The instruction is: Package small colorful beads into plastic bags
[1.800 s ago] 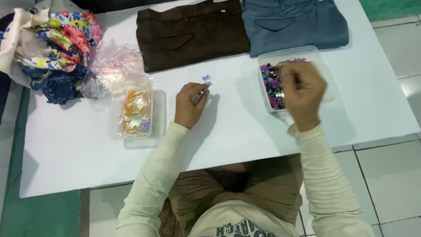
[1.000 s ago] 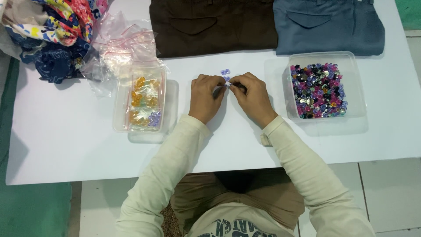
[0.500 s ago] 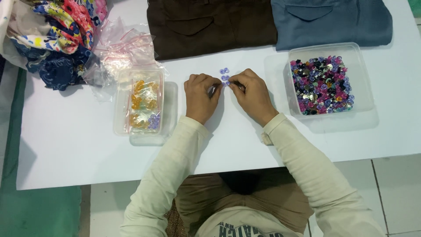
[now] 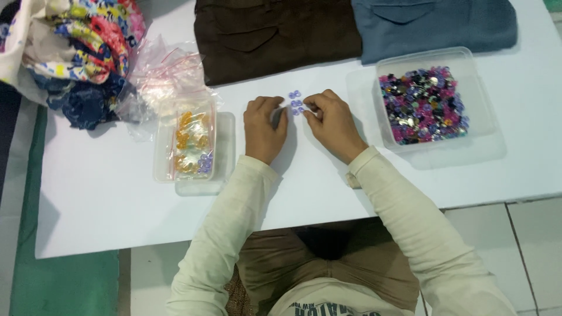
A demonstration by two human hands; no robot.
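1. The left hand (image 4: 264,129) rests knuckles-up near the middle of the frame, its fingers curled toward a small cluster of pale purple buttons (image 4: 295,103); whether it pinches one, I cannot tell.
2. The right hand (image 4: 332,124) sits just right of that cluster, thumb and forefinger drawn together at the buttons' edge, apparently nipping or nudging one.
3. The purple buttons lie on the white table (image 4: 105,199) between the two sets of fingertips, only a few of them so far.
4. To the right, a clear plastic tub (image 4: 436,143) is heaped with mixed buttons (image 4: 422,104) in purple, pink, black and silver; judging by that heap, most of the sorting remains.
5. To the left, a smaller clear container (image 4: 193,178) holds amber buttons (image 4: 190,137) and a few purple ones in its lower corner, so some are already set apart.
6. In the upper left lie a crumpled clear plastic bag (image 4: 161,70) and a bundle of floral fabric (image 4: 76,52).
7. Along the top edge lie folded brown trousers (image 4: 275,32) and a folded blue-grey garment (image 4: 433,26).
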